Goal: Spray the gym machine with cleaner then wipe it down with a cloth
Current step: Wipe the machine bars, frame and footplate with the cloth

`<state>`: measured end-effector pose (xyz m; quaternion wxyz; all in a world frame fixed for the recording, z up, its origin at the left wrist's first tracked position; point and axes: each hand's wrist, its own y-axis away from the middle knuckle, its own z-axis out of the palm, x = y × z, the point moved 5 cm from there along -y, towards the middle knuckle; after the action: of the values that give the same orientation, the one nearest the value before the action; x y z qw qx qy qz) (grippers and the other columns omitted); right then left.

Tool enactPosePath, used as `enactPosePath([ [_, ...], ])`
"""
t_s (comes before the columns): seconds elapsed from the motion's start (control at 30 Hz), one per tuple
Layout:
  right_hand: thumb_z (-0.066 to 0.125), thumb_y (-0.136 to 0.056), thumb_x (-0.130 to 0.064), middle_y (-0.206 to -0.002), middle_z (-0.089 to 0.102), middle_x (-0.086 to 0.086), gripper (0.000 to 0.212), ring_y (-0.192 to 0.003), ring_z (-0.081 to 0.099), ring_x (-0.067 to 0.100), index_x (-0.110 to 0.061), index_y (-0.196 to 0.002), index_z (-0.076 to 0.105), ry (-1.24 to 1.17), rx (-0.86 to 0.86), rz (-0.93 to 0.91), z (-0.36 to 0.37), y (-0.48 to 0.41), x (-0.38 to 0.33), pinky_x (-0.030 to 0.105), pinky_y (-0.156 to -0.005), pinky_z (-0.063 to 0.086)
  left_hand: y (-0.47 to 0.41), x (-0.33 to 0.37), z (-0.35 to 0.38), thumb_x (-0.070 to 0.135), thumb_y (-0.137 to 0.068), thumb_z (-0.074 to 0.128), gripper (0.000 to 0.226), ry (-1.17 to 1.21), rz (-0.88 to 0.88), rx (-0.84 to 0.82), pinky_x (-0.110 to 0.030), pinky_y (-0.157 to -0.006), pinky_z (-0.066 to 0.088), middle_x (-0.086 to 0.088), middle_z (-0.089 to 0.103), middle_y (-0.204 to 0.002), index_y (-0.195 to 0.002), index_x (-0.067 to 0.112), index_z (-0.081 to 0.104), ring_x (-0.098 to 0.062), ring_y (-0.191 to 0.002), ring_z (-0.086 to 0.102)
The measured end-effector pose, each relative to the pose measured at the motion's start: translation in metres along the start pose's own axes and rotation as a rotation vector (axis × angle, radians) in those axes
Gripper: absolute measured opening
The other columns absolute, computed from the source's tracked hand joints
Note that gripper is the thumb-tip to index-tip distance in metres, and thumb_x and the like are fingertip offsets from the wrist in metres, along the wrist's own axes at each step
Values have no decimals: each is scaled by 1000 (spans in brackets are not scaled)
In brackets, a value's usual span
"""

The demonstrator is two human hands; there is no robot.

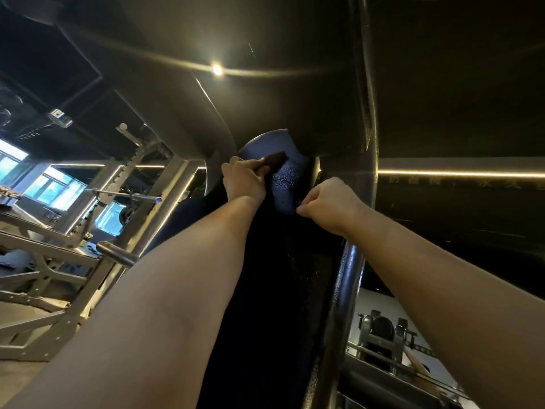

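Wiping the padded part of the gym machine high above the head.

At the left, well apart, stands a grey steel rack (73, 231). The left hand (243, 180) grasps a small dark brown cloth (275, 158) and presses it on the dark blue leather-like pad (284, 187). The right hand (331, 202) is clenched just beside the pad's right edge; whether it holds something, I cannot tell. No spray bottle is visible. The cloth seems held only at one end, so a strong stroke upward could pull it from the fingers, and in this dim light wet spots may be missed.
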<state>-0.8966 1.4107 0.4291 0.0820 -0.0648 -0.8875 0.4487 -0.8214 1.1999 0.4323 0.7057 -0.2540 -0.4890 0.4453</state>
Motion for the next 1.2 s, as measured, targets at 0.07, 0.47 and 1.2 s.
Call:
enactPosePath([
  [0.07, 75, -93, -20, -105, 73, 5, 17, -101, 67, 17, -10, -105, 79, -11, 16, 7, 0, -1, 0, 27, -80, 49, -8, -15, -5, 36, -95, 70, 27, -44, -56, 3, -41, -106, 44, -7, 64, -118, -120, 28, 77, -29, -117, 52],
  [0.47, 71, -88, -19, -100, 70, 6, 21, -90, 68, 23, -11, -107, 71, 109, 43, 77, 11, -10, -11, 44, -84, 61, -3, 4, -1, 26, -98, 69, 19, 51, 122, -43, -29, -98, 40, -8, 59, -105, -112, 20, 81, -25, -105, 50],
  [1.2, 67, -92, -15, -83, 50, -1, 14, -81, 57, 22, -13, -96, 53, 306, 116, 70, 14, -7, -30, 36, -68, 49, -64, 17, 15, 29, -103, 61, 28, -50, 112, -68, -39, -105, 42, -19, 64, -126, -122, 15, 76, -36, -118, 55],
])
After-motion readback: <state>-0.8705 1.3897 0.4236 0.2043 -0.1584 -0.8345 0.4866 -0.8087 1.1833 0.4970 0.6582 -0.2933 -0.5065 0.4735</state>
